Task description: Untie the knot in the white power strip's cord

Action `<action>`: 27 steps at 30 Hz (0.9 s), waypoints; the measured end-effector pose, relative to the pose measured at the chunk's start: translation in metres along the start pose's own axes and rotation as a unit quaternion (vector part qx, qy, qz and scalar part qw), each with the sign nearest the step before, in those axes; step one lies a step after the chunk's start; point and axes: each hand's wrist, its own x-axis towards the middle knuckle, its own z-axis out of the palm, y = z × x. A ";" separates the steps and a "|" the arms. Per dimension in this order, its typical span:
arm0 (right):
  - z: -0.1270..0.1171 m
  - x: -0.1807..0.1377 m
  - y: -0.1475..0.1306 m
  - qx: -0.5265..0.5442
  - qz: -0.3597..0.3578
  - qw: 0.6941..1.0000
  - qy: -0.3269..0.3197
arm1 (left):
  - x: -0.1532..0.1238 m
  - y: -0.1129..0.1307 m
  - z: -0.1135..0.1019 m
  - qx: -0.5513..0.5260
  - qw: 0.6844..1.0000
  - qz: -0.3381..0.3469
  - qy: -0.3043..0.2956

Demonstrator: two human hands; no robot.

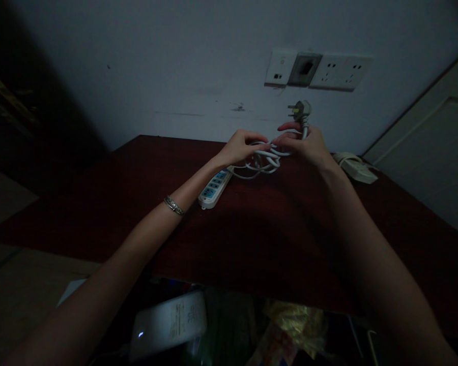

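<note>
A white power strip [215, 187] with blue sockets lies on the dark red table [252, 229]. Its white cord [265, 161] is bunched in loops at the far end of the strip. My left hand [242, 146] is closed on the loops from the left. My right hand [305, 145] grips the cord from the right, and the plug [301, 110] sticks up above its fingers, prongs pointing left. A metal bracelet [174, 205] is on my left wrist.
Wall sockets [341, 71] and a switch plate [280, 67] sit on the white wall behind the table. A second pale strip or adapter [356, 168] lies at the table's right back. A door [435, 152] is on the right. Bags and a white device [168, 323] lie below the table's front edge.
</note>
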 end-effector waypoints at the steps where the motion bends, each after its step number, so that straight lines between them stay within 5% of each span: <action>1: 0.000 0.000 0.001 0.006 0.006 1.000 -0.003 | 0.000 0.000 0.000 0.006 1.000 0.018 0.005; 6: -0.006 -0.002 0.004 0.029 0.036 0.998 -0.032 | 0.000 0.000 -0.003 0.035 0.997 0.072 -0.008; 11: -0.026 -0.001 -0.002 0.046 0.034 0.996 -0.071 | 0.002 -0.007 -0.009 0.017 0.999 0.045 0.008; 16: -0.036 0.007 0.003 0.074 0.035 0.997 -0.010 | 0.005 -0.015 -0.007 -0.048 0.999 -0.002 -0.024; 21: -0.028 0.009 0.007 0.054 -0.021 0.997 0.059 | 0.004 -0.013 0.001 -0.083 0.996 -0.040 0.006; 27: -0.027 0.003 -0.006 0.058 -0.055 0.996 0.026 | 0.004 -0.016 0.005 -0.120 0.990 -0.071 0.030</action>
